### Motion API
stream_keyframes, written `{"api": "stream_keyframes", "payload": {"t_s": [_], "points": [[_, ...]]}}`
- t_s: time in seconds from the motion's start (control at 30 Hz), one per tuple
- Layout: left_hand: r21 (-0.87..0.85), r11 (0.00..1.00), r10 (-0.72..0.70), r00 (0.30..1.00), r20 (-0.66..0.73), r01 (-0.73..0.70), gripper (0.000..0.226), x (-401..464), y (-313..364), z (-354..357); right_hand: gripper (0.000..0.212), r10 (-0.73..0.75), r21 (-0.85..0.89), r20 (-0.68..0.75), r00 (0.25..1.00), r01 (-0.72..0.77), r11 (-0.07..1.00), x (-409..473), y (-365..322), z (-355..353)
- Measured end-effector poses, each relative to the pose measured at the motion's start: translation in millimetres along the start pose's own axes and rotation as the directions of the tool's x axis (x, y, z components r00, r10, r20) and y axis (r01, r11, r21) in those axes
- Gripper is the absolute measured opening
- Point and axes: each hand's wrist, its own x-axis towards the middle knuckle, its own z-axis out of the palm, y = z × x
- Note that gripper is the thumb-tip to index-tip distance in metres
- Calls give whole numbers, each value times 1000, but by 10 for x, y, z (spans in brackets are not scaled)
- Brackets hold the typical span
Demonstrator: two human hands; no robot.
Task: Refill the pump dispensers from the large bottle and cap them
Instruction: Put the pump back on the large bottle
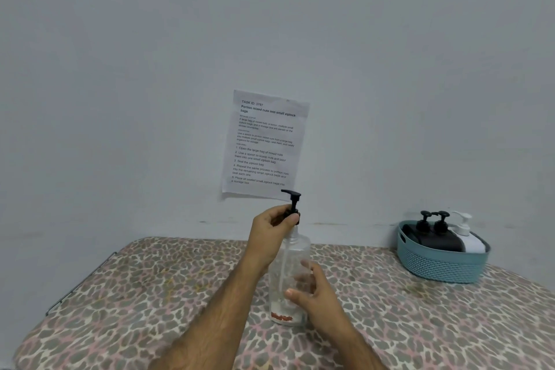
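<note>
The left hand (271, 230) pinches the black pump collar (292, 215); right hand (312, 291) fingers wrap the clear bottle (289, 276) below. Twisting squarely, bottle upright, should avoid cross-threading.

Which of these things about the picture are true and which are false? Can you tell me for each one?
1. The left hand grips the black pump top of the clear plastic bottle. True.
2. The right hand is holding a spoon. False: it grips the clear bottle's body.
3. The teal woven basket holds three pump dispensers. True: two black dispensers and one white dispenser.
4. The clear bottle lies on its side. False: it stands upright on the leopard-print cloth.
5. A printed paper sheet hangs on the wall. True.
</note>
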Motion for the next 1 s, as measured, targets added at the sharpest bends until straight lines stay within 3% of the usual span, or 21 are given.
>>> {"api": "stream_keyframes", "payload": {"t_s": [0.33, 0.53, 0.77, 0.9, 1.0], "points": [[29, 999, -29, 999, 26, 29, 19, -96, -180, -19, 61, 3, 0, 25, 1000, -3, 1000, -43, -4, -49], [76, 997, -15, 999, 38, 12, 17, -85, -193, -36, 88, -7, -30, 43, 999, 8, 1000, -38, -68, -82], [217, 976, 17, 999, 46, -26, 20, -48, -181, -92, 106, -145, -88, -38, 989, 141, 986, 26, -394, -96], [295, 954, 34, 997, 68, -52, 20, -39, -127, -116, 104, -209, -179, -77, 975, 193, 965, 62, -519, -34], [338, 940, 21, 998, 65, -42, 26, -26, -112, -138, 87, -219, -220, -135, 966, 186, 958, 59, -531, 40]]}}
